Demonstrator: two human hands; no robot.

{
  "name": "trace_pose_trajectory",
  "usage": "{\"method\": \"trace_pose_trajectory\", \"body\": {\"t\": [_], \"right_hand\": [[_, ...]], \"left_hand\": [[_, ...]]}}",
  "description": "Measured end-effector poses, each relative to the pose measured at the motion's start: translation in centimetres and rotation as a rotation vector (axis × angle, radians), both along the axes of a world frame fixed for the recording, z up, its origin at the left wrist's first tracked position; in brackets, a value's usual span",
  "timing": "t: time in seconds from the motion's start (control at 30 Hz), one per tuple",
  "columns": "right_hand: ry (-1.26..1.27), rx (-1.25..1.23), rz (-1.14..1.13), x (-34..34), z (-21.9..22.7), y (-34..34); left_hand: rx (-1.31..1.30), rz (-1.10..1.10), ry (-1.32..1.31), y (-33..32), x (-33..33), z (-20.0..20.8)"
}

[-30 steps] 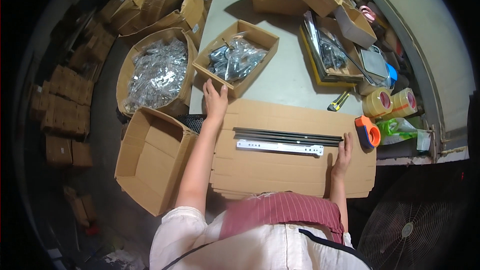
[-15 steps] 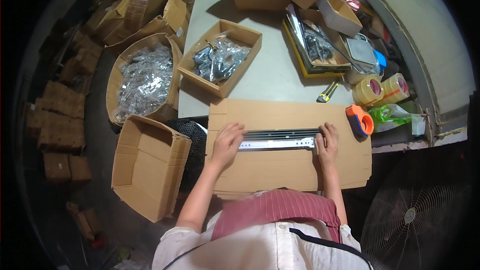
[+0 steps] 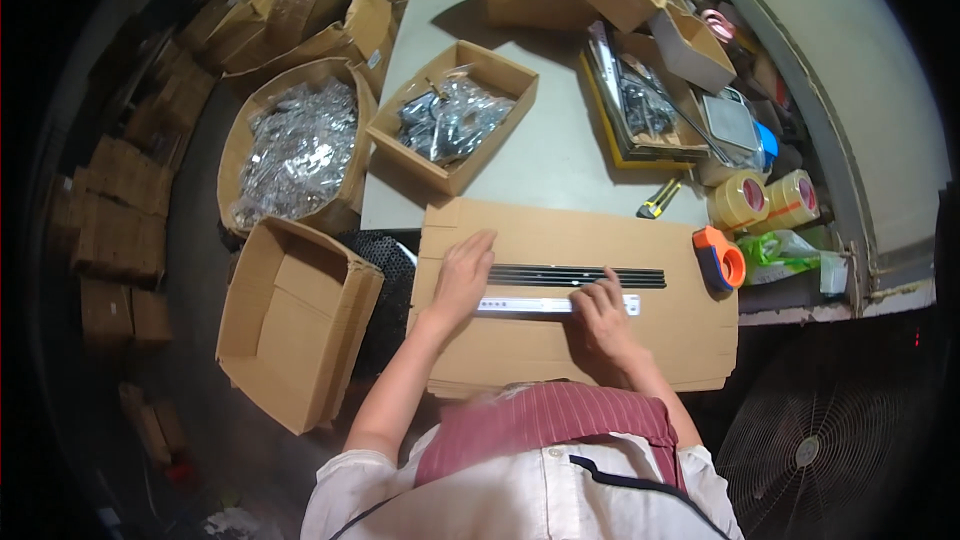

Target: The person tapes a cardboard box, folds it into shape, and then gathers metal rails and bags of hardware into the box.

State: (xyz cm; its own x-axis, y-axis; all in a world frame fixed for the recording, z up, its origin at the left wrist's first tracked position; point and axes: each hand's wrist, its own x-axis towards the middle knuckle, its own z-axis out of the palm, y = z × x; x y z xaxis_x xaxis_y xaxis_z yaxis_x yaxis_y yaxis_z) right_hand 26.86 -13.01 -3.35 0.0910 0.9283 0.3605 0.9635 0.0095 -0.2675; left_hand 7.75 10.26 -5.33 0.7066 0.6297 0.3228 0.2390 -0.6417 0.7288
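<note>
Two kinds of metal drawer slide rails lie side by side across a flat cardboard sheet. The dark rails are on the far side, close together. Nearer me is a silver rail with holes along it, a narrow gap away from the dark ones. My left hand rests at the left ends of the rails, fingers stretched out, covering those ends. My right hand grips the silver rail near its right end, with bent fingers and the index finger reaching toward the dark rails.
A yellow utility knife and an orange tape dispenser lie to the right, by clear tape rolls. Beyond stands a carton of bagged parts. At left are a big carton of plastic bags and an open carton. A fan stands lower right.
My right hand has moved left from the rails' right ends onto the silver rail. The silver rail now lies apart from the dark ones, closer to me. My left hand stays at the left ends.
</note>
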Motion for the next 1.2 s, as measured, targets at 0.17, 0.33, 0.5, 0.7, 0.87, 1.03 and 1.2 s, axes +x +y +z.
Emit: {"method": "trace_pose_trajectory", "body": {"t": [0.17,0.33,0.5,0.7,0.87,1.03,1.2], "right_hand": [[0.025,0.013,-0.130,3.4,5.0,-1.9],[0.095,0.075,-0.215,6.1,6.0,1.1],[0.177,-0.022,-0.069,5.1,3.1,4.8],[0.263,-0.095,0.034,2.1,1.4,5.7],[0.198,-0.040,-0.021,2.0,0.7,3.7],[0.287,0.106,-0.207,-0.3,0.0,2.0],[0.241,0.186,-0.229,-0.6,-1.1,2.7]], "left_hand": [[0.212,0.006,0.081,-0.4,-0.5,0.5],[0.260,-0.249,0.072,-3.8,0.7,0.1],[0.273,-0.302,0.062,-5.4,0.3,0.0],[0.334,-0.398,0.041,-5.6,-1.4,-0.5],[0.292,0.003,0.173,-6.1,-4.5,-0.9],[0.274,0.132,0.255,-4.4,-4.8,-1.5],[0.217,0.083,0.241,-4.7,-2.9,-1.2]]}}
